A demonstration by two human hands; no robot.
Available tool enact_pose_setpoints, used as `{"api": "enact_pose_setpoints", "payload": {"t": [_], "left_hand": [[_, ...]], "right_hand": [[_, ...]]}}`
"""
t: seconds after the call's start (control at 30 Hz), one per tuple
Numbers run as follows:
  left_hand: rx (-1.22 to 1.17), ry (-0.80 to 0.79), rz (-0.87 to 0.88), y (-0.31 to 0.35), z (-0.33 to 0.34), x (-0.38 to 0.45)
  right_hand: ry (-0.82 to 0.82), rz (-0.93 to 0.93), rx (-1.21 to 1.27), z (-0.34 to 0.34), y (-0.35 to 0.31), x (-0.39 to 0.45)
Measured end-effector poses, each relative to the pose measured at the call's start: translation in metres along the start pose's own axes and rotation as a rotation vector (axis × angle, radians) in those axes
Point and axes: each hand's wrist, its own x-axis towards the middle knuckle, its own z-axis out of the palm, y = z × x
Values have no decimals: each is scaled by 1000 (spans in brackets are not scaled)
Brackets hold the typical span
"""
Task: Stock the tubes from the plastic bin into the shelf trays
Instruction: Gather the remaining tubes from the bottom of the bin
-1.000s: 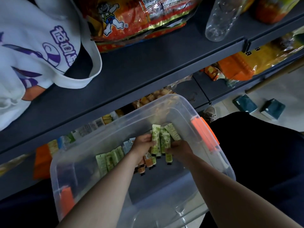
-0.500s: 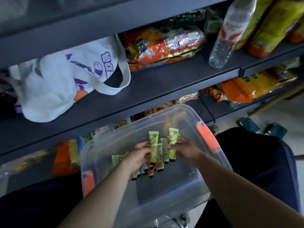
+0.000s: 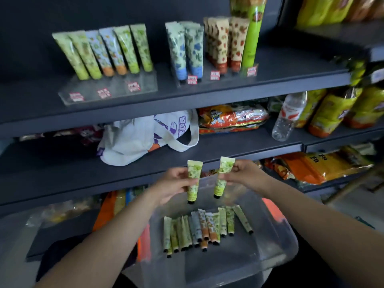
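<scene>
My left hand (image 3: 175, 183) grips a green tube (image 3: 193, 181), cap down, above the clear plastic bin (image 3: 276, 242). My right hand (image 3: 244, 173) holds a second green tube (image 3: 223, 176) beside it, also cap down. Several more tubes (image 3: 205, 229) lie in a row on the bin's floor. On the top shelf a clear tray (image 3: 108, 90) carries upright green and blue-orange tubes (image 3: 104, 53) at its back. To its right, another tray (image 3: 187, 81) has blue and red-patterned tubes (image 3: 207, 46) standing in it.
A white tote bag (image 3: 141, 138), snack packs (image 3: 232, 118) and a water bottle (image 3: 287, 117) sit on the middle shelf. Orange and yellow bags (image 3: 320, 165) fill the lower shelf at right. A tall green can (image 3: 252, 32) stands by the right tray.
Both hands have lifted out of the bin, each with one green tube. The view has tilted up, bringing the top shelf and its trays into sight.
</scene>
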Motion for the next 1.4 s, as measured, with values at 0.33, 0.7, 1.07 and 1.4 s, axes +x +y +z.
{"api": "enact_pose_setpoints", "payload": {"t": [0.33,0.7,1.07,1.4], "left_hand": [[290,-33,259,126,-51,-61],[310,417,613,251,-100,-99],[584,698,562,289,-141,-31],[632,715,589,280,-152,19]], "right_hand": [[0,-301,-370,-3,-154,-26],[182,-668,-480,19,-311,-26],[329,-561,-559,45,-356,62],[388,-476,-657,60,-350,119]]}}
